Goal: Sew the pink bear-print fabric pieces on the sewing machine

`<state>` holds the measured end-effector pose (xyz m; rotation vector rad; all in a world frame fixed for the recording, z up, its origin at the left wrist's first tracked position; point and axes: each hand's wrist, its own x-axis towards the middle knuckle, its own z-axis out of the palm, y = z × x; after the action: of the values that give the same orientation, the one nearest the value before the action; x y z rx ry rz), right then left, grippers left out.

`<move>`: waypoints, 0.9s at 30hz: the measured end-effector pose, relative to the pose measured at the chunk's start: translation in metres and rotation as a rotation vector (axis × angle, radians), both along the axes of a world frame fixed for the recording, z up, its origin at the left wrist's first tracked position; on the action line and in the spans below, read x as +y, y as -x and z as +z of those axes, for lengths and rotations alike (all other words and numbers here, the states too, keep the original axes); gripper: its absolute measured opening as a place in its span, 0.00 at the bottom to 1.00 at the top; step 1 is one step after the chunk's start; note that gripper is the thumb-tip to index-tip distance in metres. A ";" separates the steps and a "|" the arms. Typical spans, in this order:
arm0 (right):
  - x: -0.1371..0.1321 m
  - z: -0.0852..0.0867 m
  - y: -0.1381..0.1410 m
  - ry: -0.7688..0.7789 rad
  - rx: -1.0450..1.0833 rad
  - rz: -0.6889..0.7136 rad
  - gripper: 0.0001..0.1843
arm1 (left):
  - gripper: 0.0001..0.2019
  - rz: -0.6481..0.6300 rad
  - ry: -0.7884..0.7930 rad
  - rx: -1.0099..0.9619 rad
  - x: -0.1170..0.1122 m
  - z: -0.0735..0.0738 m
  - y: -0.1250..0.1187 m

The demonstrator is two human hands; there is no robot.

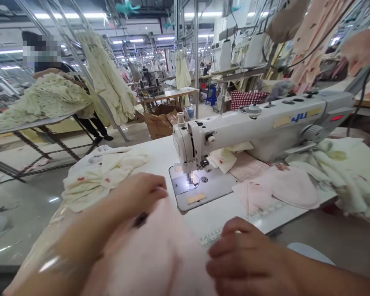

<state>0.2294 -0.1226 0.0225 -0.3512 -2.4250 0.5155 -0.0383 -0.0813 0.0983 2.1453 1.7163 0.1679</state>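
A piece of pale pink fabric (160, 250) lies across the near edge of the white sewing table (160, 154). My left hand (138, 193) is closed on its upper left edge, fingers curled over the cloth. At the lower right, my right hand (243, 255) pinches the cloth's right edge with bent fingers. A white industrial sewing machine (265, 123) stands just beyond, its lit needle plate (200, 187) a short way past both hands.
A pile of cream printed fabric pieces (101, 174) lies left of the machine. Pink cut pieces (280, 189) and pale green cloth (348, 172) lie to the right. A person (89, 117) stands behind a fabric-laden rack (40, 100) at far left; hanging garments and cardboard boxes (162, 121) lie beyond.
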 end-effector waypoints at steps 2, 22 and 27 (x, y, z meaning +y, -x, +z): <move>0.009 -0.025 0.001 -0.085 -0.080 0.080 0.08 | 0.12 -0.048 0.051 0.006 0.034 -0.031 -0.012; 0.026 -0.042 -0.037 -0.020 -0.208 0.125 0.11 | 0.20 -0.004 -0.354 0.238 -0.004 -0.126 -0.064; 0.028 -0.041 -0.042 -0.041 -0.176 0.066 0.20 | 0.23 -0.005 -0.385 0.263 0.004 -0.133 -0.065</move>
<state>0.2711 -0.0942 -0.0188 -0.3114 -2.6213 0.4798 0.0267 -0.0771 -0.0347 2.5428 1.9547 0.2404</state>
